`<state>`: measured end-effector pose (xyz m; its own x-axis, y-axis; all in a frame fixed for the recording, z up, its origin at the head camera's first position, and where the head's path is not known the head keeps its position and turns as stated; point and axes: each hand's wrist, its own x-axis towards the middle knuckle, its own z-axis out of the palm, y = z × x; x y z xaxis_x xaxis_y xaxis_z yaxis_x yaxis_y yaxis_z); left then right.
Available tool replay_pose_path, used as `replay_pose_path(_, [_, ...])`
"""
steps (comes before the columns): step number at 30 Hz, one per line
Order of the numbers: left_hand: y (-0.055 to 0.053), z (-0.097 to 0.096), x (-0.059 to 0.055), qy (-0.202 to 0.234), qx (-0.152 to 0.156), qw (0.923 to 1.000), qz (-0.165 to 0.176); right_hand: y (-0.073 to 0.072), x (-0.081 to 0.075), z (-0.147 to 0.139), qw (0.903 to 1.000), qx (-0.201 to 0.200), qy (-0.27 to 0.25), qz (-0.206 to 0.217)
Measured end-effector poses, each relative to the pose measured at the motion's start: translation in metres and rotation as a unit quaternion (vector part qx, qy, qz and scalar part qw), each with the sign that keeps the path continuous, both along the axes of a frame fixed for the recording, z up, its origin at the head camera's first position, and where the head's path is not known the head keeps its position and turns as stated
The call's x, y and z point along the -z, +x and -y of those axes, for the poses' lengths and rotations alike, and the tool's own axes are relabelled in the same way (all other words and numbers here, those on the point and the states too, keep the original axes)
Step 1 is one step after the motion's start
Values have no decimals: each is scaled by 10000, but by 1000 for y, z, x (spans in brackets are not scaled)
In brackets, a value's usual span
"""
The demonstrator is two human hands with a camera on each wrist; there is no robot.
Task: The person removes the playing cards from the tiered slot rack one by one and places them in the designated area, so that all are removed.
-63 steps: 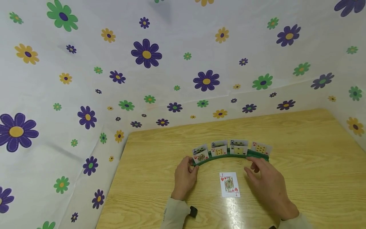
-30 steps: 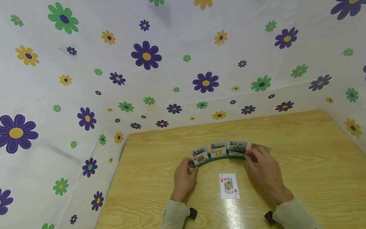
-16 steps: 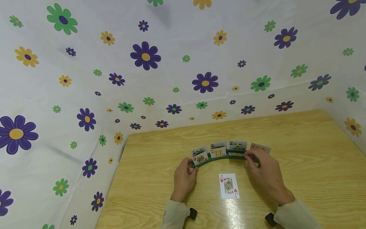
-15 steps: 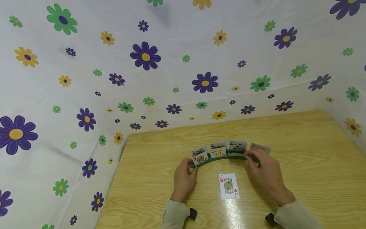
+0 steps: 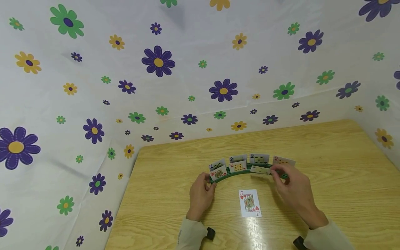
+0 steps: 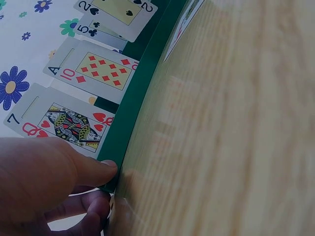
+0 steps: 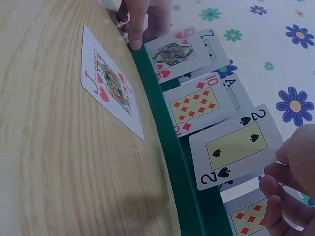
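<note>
My left hand (image 5: 201,194) grips the left end of a curved green card holder (image 6: 129,118), its thumb on the front edge. My right hand (image 5: 293,187) pinches the right edge of the two of spades (image 7: 236,147), which leans back flatter over the holder's front in the head view. Whether its lower edge still touches the slot, I cannot tell. The queen of hearts (image 6: 74,125) and ten of diamonds (image 6: 104,71) stand in the front row. Behind them are a seven (image 5: 215,164), an ace (image 5: 235,159), the five of clubs (image 5: 259,158) and a diamond card (image 7: 250,216).
The jack of hearts (image 5: 249,203) lies face up on the wooden table (image 5: 162,194), between the hands and in front of the holder. White flower-patterned sheeting (image 5: 187,83) rises behind the table and along its left and right sides.
My right hand has closed its fingertips on the two of spades, which stood upright in the front row, and tipped it. The left hand has stayed on the holder's end.
</note>
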<state>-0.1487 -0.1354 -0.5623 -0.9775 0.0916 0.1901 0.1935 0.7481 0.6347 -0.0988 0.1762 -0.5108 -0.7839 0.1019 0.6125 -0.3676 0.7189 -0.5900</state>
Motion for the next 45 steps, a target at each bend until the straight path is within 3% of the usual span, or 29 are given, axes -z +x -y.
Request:
replay_pose_path(6, [0,2,1,-27,-44,10000,9,4,5,0,9996,-51,-263,45])
replay_pose_path(12, [0,1,0,-2,-44,10000,23,11,11,1,9973,-2,-541,493])
replay_pose_path(26, [1,1,1,41,-31,10000,-17,15,25,1,9929,49,-525,1065])
replay_pose_path(45, [0,0,-2,23,-10,10000,38,20,29,-2,9694,140,-195,2442])
